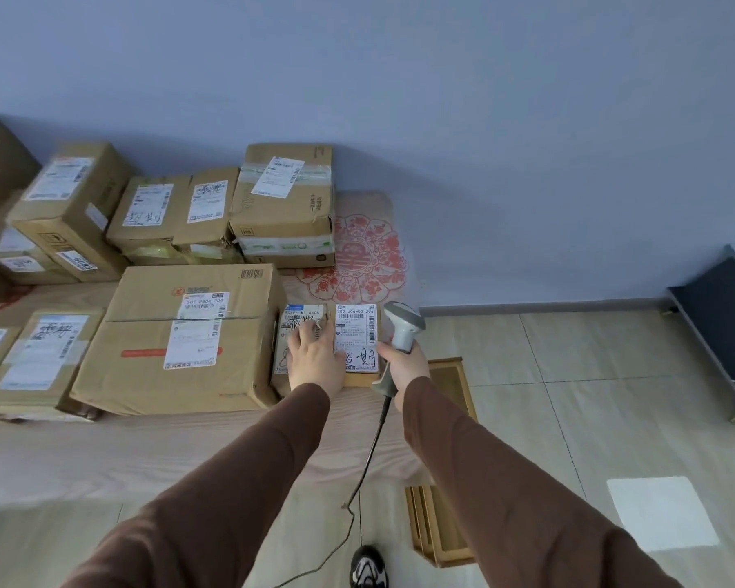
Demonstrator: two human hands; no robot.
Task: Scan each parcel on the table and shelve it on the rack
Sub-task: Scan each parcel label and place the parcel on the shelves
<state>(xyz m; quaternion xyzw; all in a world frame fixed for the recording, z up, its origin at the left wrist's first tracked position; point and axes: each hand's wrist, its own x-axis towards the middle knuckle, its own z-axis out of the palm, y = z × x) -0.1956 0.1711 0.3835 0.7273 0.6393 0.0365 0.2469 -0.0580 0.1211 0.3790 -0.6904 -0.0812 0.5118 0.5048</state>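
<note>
Several brown cardboard parcels with white labels lie on a low table (187,451). At its right end sits a small flat parcel (359,333) bearing two labels. My left hand (315,354) rests flat on that parcel's left label, fingers spread. My right hand (404,364) grips the handle of a grey barcode scanner (404,326), whose head points toward the small parcel's right label. The scanner's black cable (368,460) hangs down toward the floor. A large parcel (179,341) lies just left of the small one. No rack is in view.
More parcels stand stacked at the back (285,201) and left (69,205) of the table against a blue wall. A red patterned cloth (357,256) covers the table's far right corner. Wooden frames (438,524) lie on the tiled floor; a dark panel (722,333) leans at right.
</note>
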